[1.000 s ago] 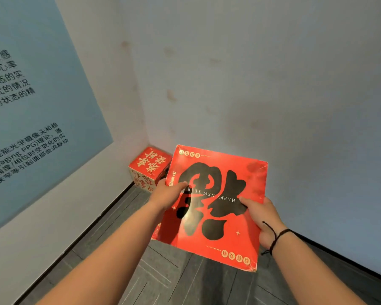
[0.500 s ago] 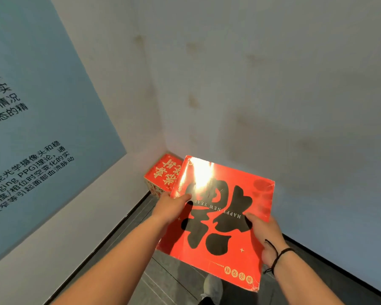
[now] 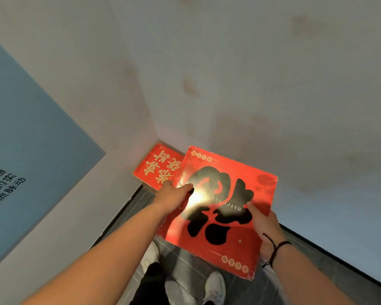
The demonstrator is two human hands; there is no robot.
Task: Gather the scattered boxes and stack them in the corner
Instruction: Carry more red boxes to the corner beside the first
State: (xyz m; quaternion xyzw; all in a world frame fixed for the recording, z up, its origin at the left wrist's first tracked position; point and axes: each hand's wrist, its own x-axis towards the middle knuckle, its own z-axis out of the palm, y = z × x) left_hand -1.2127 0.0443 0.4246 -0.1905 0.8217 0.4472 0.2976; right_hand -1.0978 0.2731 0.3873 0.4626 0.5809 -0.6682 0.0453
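Two red boxes are in view. The larger one, a flat red box (image 3: 220,208), is held in the air above the floor, tilted, just in front of the corner where two walls meet. Its top face carries a big black brush character, the words "HAPPY NE…" in small pale letters partly lost in a bright glare, and gold round seals with characters at the far-left and near-right corners; these are too small to read.

The left hand (image 3: 173,195) grips the box's left edge, thumb curled onto the top face and the other fingers hidden under it. The right hand (image 3: 265,227) holds the right edge, thumb pressed on the top face, its other fingers out of sight beneath. A black cord bracelet (image 3: 275,249) circles the right wrist.

The second, a small red box (image 3: 156,169) with gold Chinese characters on its lid, sits on the grey floor (image 3: 185,267) tight in the corner, partly covered by the held box.

Two white shoes (image 3: 215,285) show below. On the left wall hangs a blue panel (image 3: 31,137) with black Chinese text, cut off at the frame's edge.
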